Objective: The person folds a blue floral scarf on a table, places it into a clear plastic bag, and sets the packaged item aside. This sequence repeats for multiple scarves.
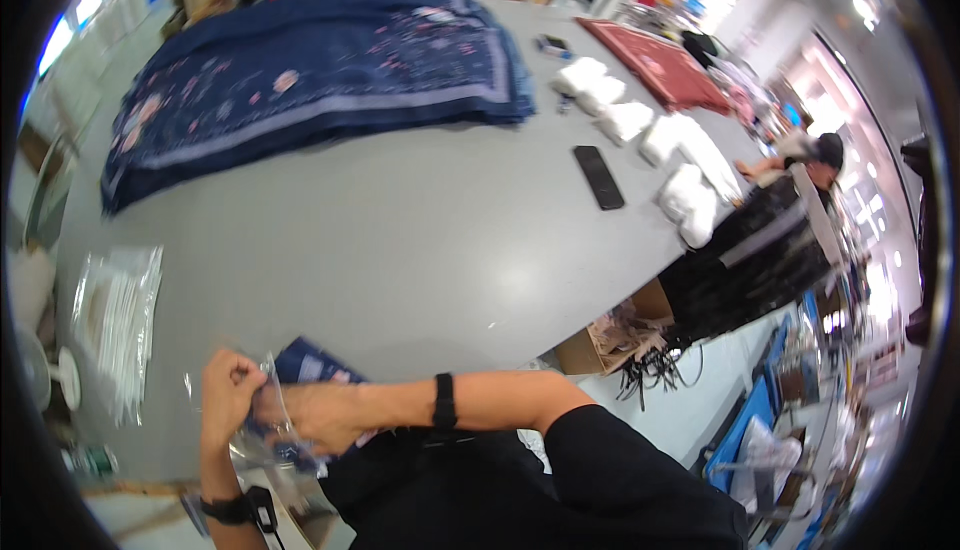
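My left hand [229, 388] pinches the edge of a clear plastic bag [281, 407] near the front edge of the grey table [420, 250]. My right hand [319, 415] is pushed against or partly inside the bag, blurred, with a folded navy floral cloth [311, 361] in its grasp. Part of that cloth shows beyond the hand, and more of it lies under the wrist. How far the cloth sits in the bag cannot be told. On the left of the table lies a stack of clear plastic bags [120, 325].
A pile of navy floral cloths [300, 84] lies at the back. Rightward are a black phone [598, 178], white bundles [686, 201] and a red cloth [652, 62]. A person in dark clothing [757, 250] stands at the right edge, near an open cardboard box [585, 353].
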A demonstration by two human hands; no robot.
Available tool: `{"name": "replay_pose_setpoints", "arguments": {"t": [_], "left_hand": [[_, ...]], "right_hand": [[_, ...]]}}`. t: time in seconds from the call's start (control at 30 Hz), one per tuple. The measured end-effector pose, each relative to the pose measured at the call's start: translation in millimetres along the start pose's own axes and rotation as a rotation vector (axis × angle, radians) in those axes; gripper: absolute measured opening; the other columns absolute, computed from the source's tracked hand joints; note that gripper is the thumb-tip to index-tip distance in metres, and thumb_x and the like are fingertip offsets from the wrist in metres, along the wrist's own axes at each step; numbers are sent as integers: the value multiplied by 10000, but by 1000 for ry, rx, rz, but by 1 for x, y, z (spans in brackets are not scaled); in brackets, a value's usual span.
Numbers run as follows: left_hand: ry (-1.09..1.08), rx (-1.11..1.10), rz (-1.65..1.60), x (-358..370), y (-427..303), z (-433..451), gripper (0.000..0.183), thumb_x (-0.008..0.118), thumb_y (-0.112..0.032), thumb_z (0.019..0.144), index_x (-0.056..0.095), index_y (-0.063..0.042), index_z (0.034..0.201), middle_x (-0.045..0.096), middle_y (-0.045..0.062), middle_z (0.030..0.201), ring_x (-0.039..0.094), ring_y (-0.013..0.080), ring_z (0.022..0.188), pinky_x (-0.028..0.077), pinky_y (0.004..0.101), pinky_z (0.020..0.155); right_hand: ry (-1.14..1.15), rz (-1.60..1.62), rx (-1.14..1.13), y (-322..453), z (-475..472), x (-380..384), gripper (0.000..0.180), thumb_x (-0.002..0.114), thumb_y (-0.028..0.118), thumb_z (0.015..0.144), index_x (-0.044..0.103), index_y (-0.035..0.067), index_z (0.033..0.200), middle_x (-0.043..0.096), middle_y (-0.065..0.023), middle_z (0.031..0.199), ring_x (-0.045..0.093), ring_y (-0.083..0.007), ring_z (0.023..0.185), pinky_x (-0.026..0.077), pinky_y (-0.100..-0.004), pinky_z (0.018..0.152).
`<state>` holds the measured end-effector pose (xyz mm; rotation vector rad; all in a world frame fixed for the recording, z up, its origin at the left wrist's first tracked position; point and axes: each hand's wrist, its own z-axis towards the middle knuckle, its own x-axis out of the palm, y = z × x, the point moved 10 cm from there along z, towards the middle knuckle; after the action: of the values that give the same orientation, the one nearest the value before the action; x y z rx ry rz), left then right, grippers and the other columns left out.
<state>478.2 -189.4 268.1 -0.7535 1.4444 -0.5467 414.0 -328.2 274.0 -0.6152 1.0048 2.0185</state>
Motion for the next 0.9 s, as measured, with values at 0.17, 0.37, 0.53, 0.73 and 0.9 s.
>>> {"name": "replay_pose_setpoints", "arguments": {"t": [0.17,0.37,0.53,0.73,0.9], "left_hand": [[47,162,-90,26,-57,-8,88,778,21,801,701,-1,836,620,60,911,557,164,702,454,303,628],[-583,67,150,-41,-66,-61,154,756,-73,915,703,24,808,644,100,808,562,204,655,456,337,605],[-20,-371,-243,29,-14,-66,425,722,-420,1002,790,-6,933,713,53,684,633,104,584,481,298,544],[-82,-469,-584,63,-8,-82,427,715,-393,1020,765,17,911,705,57,672,641,107,516,477,264,480],[-2,-383,-560,69,-26,-100,395,740,-381,999,760,4,911,704,57,655,643,129,493,491,289,501]], "right_hand": [[209,79,179,-5,24,42,495,679,242,868,653,-23,1286,605,-301,1345,566,-424,1313,438,-515,1135],[-313,-191,505,-53,-9,-73,495,774,226,834,606,-4,1239,549,-241,1268,536,-477,1238,451,-585,1066],[-295,-436,700,-76,-26,-94,557,806,278,875,622,59,1353,530,-286,1421,538,-502,1292,441,-588,1102],[-229,-431,805,-94,-5,-95,860,776,382,912,391,-16,1570,341,-375,1601,330,-546,1497,222,-659,1227],[-147,-373,711,-55,-23,-88,1038,839,377,859,280,-100,1592,236,-414,1646,210,-555,1563,147,-636,1272]]}}
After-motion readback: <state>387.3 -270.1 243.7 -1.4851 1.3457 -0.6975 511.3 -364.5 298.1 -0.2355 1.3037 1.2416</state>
